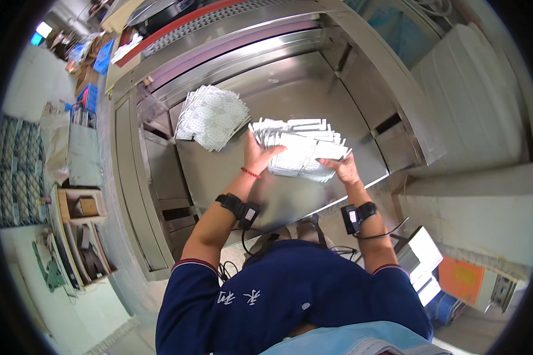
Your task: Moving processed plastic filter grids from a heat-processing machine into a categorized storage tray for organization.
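Between my two hands is a thick, uneven stack of white printed sheets (302, 155), held over the metal tray. My left hand (259, 155) grips the stack's left side, thumb lying across the top. At the right edge my right hand (342, 168) closes on it, thumb also on top. The sheets overlap and stick out unevenly along the far edge. A second pile of white patterned sheets (212, 117), fanned out, lies on the tray floor to the far left of my left hand. My fingers under the stack are hidden.
The shallow stainless steel tray (290, 77) has raised walls and a wide frame (391, 77). A red-edged perforated strip (201, 26) runs behind it. Wooden boxes (80, 204) stand at left; a white padded bulk (468, 89) and an orange panel (461, 278) are at right.
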Available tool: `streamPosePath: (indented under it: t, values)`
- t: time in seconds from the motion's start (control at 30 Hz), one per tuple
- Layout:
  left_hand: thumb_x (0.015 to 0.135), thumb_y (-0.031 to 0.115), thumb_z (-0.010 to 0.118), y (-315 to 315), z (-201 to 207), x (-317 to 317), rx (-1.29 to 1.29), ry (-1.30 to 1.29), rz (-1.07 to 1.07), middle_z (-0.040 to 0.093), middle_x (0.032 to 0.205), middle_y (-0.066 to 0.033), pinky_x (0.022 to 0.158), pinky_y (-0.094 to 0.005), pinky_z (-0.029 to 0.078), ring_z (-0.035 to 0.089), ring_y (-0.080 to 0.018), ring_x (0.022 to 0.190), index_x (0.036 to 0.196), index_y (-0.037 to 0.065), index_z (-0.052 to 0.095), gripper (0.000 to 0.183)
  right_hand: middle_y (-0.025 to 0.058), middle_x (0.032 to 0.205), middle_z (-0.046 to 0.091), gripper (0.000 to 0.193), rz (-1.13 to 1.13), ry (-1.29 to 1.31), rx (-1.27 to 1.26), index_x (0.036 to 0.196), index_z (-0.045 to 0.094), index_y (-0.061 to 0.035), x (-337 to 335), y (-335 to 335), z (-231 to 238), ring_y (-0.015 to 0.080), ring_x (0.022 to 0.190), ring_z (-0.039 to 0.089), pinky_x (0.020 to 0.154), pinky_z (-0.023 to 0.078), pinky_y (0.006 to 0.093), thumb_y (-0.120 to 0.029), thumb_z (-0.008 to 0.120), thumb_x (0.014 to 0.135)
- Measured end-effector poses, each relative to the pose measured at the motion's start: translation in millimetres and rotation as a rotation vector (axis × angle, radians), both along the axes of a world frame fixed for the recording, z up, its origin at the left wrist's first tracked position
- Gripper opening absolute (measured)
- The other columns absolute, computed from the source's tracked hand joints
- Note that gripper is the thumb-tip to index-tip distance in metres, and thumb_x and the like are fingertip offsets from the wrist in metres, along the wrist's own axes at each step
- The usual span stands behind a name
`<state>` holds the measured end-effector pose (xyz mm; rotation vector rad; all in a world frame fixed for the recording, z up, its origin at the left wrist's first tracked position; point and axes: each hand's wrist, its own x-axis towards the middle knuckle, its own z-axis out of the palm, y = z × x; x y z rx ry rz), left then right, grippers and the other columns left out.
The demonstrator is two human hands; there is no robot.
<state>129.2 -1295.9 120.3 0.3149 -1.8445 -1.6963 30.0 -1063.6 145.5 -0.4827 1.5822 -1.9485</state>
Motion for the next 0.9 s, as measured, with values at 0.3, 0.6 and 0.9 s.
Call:
streamPosePath:
  t: [0.3,0.6,0.9]
  values:
    - [0.056,0.007,0.084,70,-3,29,0.068,0.091,-0.166,0.057,0.098,-0.0119,0.080,-0.0324,0.050,0.059,-0.0186,0.090,0.113,0.002,0.036,0.075,0.0029,0.094,0.061,0.051,0.065,0.385,0.186,0.106,0.055,-0.0024,2,59,-3,0.0123,0.090,0.055,0.083,0.044,0.0282,-0.004,0.080,0.061]
    - [0.075,0.021,0.070,99,14,22,0.071,0.165,-0.102,0.059,0.100,-0.0139,0.082,-0.0318,0.046,0.057,-0.0192,0.091,0.108,0.000,0.050,0.044,0.0085,0.100,0.057,0.078,-0.029,0.237,0.010,0.117,0.044,-0.0037,13,52,-3,0.0190,0.095,0.054,0.085,0.044,0.0314,-0.014,0.087,0.052]
    - [0.088,0.013,0.054,100,8,34,-0.016,0.071,0.129,0.060,0.073,-0.0033,0.063,-0.0241,0.043,0.053,-0.0093,0.068,0.081,0.000,0.057,0.015,0.0146,0.107,0.056,0.094,0.156,0.953,0.512,0.127,0.038,-0.0024,24,50,99,0.0293,0.106,0.052,0.092,0.040,0.0396,-0.029,0.084,0.050]
